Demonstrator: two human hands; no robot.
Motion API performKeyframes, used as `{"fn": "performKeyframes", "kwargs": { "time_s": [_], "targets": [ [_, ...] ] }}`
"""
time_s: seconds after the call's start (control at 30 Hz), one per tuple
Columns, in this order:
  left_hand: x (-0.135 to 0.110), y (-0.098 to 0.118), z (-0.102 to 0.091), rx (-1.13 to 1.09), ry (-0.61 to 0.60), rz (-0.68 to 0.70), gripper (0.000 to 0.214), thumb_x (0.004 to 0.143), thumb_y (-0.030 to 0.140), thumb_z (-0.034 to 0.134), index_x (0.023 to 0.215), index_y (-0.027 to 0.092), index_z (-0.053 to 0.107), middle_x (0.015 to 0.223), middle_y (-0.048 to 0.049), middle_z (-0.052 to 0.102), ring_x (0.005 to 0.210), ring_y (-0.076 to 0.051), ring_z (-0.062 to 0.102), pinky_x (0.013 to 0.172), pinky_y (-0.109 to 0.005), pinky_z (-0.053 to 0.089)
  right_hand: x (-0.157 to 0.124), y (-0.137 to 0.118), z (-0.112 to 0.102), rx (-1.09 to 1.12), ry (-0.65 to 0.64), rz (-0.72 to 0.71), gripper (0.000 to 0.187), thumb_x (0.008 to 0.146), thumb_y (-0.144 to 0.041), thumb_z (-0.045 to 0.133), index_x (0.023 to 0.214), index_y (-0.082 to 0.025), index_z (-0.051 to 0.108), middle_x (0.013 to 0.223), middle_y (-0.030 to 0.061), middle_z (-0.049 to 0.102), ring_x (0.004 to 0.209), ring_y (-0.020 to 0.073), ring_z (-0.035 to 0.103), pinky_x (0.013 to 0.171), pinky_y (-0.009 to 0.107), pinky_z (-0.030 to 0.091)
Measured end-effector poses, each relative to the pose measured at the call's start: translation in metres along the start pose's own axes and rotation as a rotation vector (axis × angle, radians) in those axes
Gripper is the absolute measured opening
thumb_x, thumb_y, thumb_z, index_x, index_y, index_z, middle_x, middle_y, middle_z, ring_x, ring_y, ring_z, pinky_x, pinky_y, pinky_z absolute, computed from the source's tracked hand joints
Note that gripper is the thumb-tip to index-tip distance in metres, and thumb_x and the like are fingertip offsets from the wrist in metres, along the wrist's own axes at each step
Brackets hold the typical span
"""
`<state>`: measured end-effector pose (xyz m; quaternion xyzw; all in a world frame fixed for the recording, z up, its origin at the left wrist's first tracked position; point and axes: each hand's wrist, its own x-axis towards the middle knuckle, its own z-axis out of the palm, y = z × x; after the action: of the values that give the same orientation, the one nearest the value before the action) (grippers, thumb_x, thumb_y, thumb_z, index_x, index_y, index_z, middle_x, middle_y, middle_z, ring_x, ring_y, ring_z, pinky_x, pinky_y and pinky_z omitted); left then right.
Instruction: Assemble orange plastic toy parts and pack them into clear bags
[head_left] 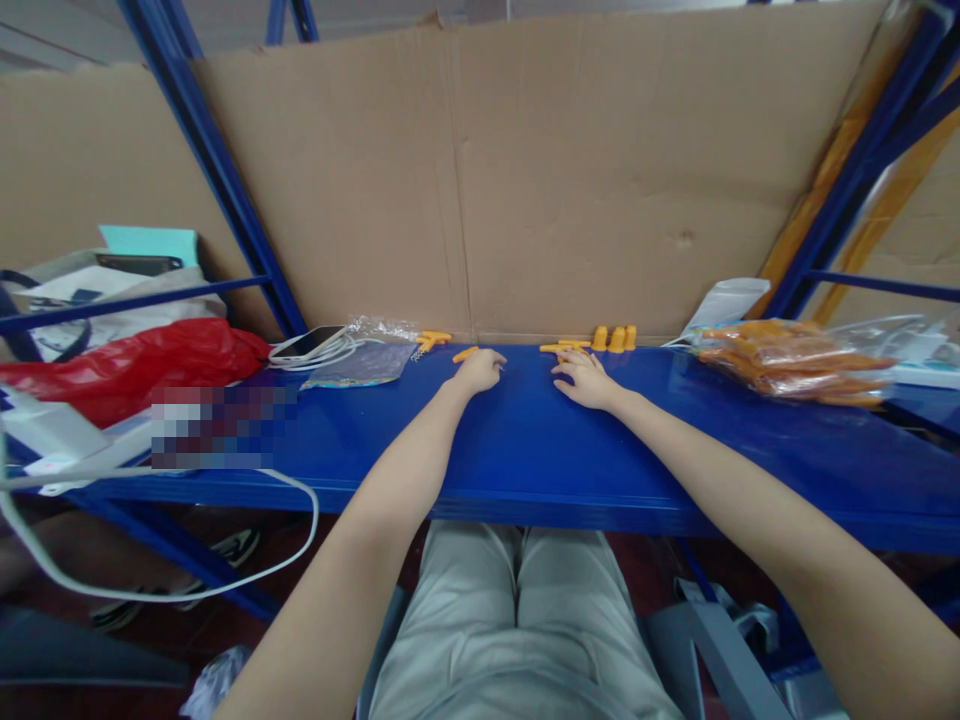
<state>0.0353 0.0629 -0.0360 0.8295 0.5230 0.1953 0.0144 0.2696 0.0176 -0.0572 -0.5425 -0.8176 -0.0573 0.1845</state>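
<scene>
Both my arms reach across a blue shelf (525, 450) toward its back edge. My left hand (478, 371) is curled with its fingers closed round a small orange finger cot (465, 353). My right hand (585, 379) lies on the shelf with fingers spread, fingertips touching flat orange cots (561, 347). Three more orange cots (615, 338) stand upright just behind it against the cardboard wall. A further pair of orange cots (433, 340) lies left of my left hand.
A clear bag of orange cots (787, 358) sits at the right. At the left lie a phone with white cable (311, 343), a silvery plastic bag (364, 362), a red bag (127, 365) and a white cable (150, 590). A cardboard sheet (600, 180) backs the shelf; blue rack posts (217, 170) stand at both sides.
</scene>
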Motion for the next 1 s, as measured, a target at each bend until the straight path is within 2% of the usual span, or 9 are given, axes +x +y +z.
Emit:
{"fn": "performKeyframes", "kwargs": {
  "time_s": [0.1,0.17,0.3,0.37,0.43,0.5,0.67,1.0],
  "targets": [
    [0.0,0.007,-0.001,-0.002,0.05,0.061,0.048,0.086,0.004,0.044,0.129,0.015,0.063,0.132,-0.0076,0.064,0.125,-0.016,0.057,0.11,-0.025,0.039,0.0,-0.001,-0.001,0.001,-0.013,0.005,0.032,0.09,-0.032,0.05,0.115,-0.026,0.069,0.15,0.0088,0.046,0.142,0.0325,0.034,0.11,0.066,0.025],
    [-0.002,0.009,-0.003,0.024,0.076,0.047,0.054,0.084,0.002,0.042,0.135,0.015,0.058,0.142,-0.0078,0.055,0.134,-0.017,0.047,0.115,-0.03,0.034,0.0,-0.003,-0.003,-0.002,-0.026,0.016,0.033,0.091,-0.031,0.05,0.116,-0.024,0.069,0.151,0.0099,0.044,0.142,0.0325,0.033,0.11,0.066,0.025],
    [-0.008,0.002,-0.004,0.077,0.051,-0.164,0.069,0.081,0.005,0.045,0.148,0.022,0.041,0.16,-0.007,0.03,0.148,-0.026,0.025,0.118,-0.052,0.026,-0.001,-0.004,-0.004,-0.005,-0.034,0.021,0.033,0.091,-0.03,0.049,0.118,-0.023,0.068,0.151,0.0115,0.043,0.143,0.0318,0.033,0.111,0.065,0.024],
    [-0.01,-0.005,-0.004,0.084,-0.008,-0.282,0.072,0.081,0.008,0.047,0.15,0.027,0.036,0.162,-0.0057,0.025,0.149,-0.03,0.02,0.116,-0.061,0.023,-0.001,-0.005,-0.004,-0.003,-0.033,0.022,0.033,0.091,-0.031,0.049,0.118,-0.023,0.068,0.151,0.0111,0.043,0.143,0.0317,0.033,0.112,0.065,0.023],
    [-0.009,-0.011,-0.002,0.077,-0.076,-0.339,0.068,0.083,0.011,0.045,0.147,0.033,0.041,0.16,-0.0028,0.029,0.148,-0.031,0.022,0.115,-0.064,0.023,-0.001,-0.005,-0.004,-0.004,-0.034,0.024,0.033,0.092,-0.031,0.049,0.118,-0.024,0.068,0.151,0.0107,0.043,0.143,0.032,0.033,0.112,0.065,0.024],
    [-0.008,-0.015,-0.001,0.073,-0.102,-0.336,0.06,0.084,0.014,0.046,0.14,0.036,0.05,0.158,-0.0018,0.035,0.146,-0.032,0.029,0.114,-0.064,0.026,-0.001,-0.004,-0.004,-0.005,-0.034,0.022,0.033,0.092,-0.031,0.049,0.117,-0.024,0.068,0.152,0.0107,0.043,0.142,0.0326,0.034,0.111,0.065,0.024],
    [-0.004,-0.015,0.001,0.09,-0.073,-0.288,0.053,0.081,0.02,0.052,0.133,0.031,0.057,0.15,-0.0102,0.046,0.137,-0.034,0.041,0.11,-0.059,0.034,-0.001,-0.005,-0.004,-0.001,-0.023,0.014,0.032,0.091,-0.03,0.049,0.116,-0.026,0.069,0.151,0.0099,0.044,0.142,0.0332,0.034,0.11,0.066,0.025],
    [-0.009,-0.004,-0.006,0.16,-0.057,-0.197,0.054,0.083,0.01,0.041,0.131,0.026,0.06,0.139,-0.0104,0.055,0.133,-0.029,0.044,0.107,-0.048,0.041,-0.002,-0.011,-0.008,-0.014,-0.047,0.046,0.032,0.091,-0.028,0.051,0.117,-0.023,0.069,0.152,0.0113,0.042,0.143,0.0323,0.033,0.112,0.065,0.024]
  ]
}}
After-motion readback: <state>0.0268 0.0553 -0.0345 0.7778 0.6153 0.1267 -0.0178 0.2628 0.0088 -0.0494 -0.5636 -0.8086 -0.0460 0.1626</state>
